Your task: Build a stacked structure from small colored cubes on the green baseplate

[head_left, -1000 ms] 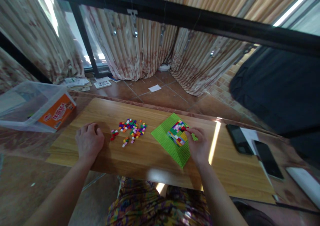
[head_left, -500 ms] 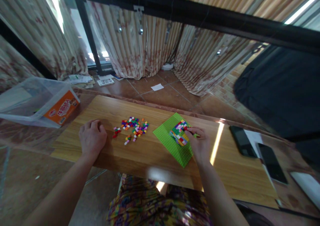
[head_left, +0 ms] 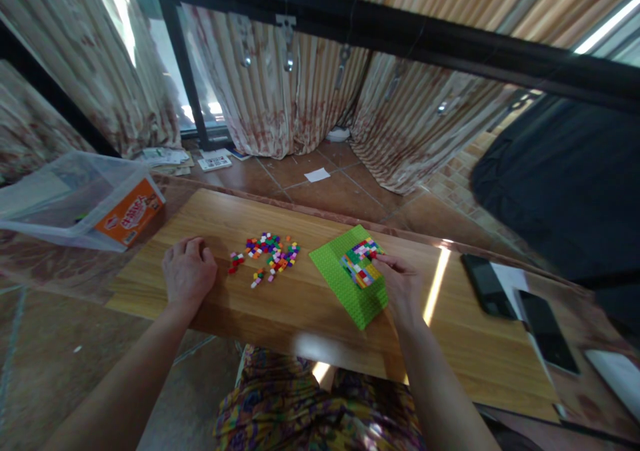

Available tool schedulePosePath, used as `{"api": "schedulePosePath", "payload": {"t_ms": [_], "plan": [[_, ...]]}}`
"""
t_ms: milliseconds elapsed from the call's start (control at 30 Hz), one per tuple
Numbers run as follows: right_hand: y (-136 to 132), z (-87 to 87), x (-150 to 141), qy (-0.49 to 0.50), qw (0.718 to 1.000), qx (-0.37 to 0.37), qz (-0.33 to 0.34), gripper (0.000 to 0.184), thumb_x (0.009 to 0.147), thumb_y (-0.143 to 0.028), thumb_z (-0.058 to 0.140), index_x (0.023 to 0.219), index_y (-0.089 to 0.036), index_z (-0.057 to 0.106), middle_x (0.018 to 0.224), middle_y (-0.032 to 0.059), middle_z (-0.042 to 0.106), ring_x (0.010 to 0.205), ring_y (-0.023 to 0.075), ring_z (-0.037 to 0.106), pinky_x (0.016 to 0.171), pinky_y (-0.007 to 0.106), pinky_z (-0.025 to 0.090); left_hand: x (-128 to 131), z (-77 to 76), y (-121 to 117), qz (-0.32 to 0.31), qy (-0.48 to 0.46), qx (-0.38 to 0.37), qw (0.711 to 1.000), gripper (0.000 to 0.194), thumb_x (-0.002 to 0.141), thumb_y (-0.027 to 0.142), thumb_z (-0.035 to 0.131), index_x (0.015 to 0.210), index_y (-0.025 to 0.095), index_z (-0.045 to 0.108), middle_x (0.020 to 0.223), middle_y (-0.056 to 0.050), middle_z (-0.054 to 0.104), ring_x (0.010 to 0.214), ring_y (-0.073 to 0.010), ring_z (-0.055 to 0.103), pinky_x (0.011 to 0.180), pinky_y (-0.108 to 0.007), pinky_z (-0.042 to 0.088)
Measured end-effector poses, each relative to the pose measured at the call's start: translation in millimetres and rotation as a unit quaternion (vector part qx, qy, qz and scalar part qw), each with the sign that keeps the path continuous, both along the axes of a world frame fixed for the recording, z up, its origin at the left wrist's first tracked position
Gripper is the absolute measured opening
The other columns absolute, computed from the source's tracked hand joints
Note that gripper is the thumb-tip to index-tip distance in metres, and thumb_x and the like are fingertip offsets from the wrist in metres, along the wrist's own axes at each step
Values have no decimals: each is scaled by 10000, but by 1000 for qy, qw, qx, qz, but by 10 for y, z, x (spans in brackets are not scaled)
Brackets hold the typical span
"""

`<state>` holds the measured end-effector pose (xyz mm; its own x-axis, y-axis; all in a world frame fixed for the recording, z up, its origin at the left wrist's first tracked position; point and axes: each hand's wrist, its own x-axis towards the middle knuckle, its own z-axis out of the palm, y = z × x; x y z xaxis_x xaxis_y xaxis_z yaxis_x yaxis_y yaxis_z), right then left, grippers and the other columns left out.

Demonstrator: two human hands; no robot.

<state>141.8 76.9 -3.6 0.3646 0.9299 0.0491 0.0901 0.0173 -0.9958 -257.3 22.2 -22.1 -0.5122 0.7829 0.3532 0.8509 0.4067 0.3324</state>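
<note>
My right hand (head_left: 401, 284) is over the right side of a green studded baseplate (head_left: 333, 261). Its thumb and fingers pinch at a small red building brick (head_left: 373, 254), at the edge of a multicoloured patch of bricks (head_left: 361, 275) on the plate. The fingers partly cover this patch, so how the red brick sits is hard to see. My left hand (head_left: 190, 271) rests palm down on the wooden board, fingers loosely bent and holding nothing visible. Between my hands, nearer the left one, lies a loose scatter of small coloured bricks (head_left: 280, 258).
A clear plastic bin (head_left: 75, 201) with an orange label stands at the left. Two dark phones (head_left: 487, 284) and white paper (head_left: 507, 279) lie at the right of the wooden board (head_left: 280, 318). Behind are curtains (head_left: 300, 98) and a tiled floor with papers.
The baseplate has turned slightly clockwise under my right hand, which stays at the brick patch. My left hand keeps its place on the board. The whole view has shifted a little.
</note>
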Motion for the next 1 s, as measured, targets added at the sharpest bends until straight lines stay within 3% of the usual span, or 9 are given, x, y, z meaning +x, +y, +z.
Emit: {"api": "schedulePosePath", "payload": {"t_ms": [200, 433, 1000], "plan": [[8, -67, -1, 26, 999, 6, -19, 276, 619, -375, 819, 807, -179, 773, 749, 38, 757, 667, 193, 678, 623, 322, 544, -11, -7, 6, 2, -7, -1, 1000, 412, 893, 297, 399, 1167, 121, 651, 1259, -183, 644, 1202, -330, 560, 1076, -486, 393], [25, -22, -15, 73, 997, -13, -28, 307, 563, -345, 855, 797, -182, 741, 675, -14, 693, 579, 139, 607, 546, 266, 488, -19, -13, 7, 1, 3, -1, 1000, 430, 895, 305, 396, 1172, 107, 659, 1269, -194, 640, 1206, -343, 561, 1077, -499, 398], [182, -18, -24, 114, 993, -37, -11, 304, 473, -301, 870, 676, -202, 666, 649, -27, 686, 580, 146, 615, 551, 272, 496, -23, -17, 9, -12, 12, 7, 1000, 427, 896, 285, 402, 1162, 74, 660, 1241, -230, 641, 1191, -363, 566, 1057, -532, 413]]}}
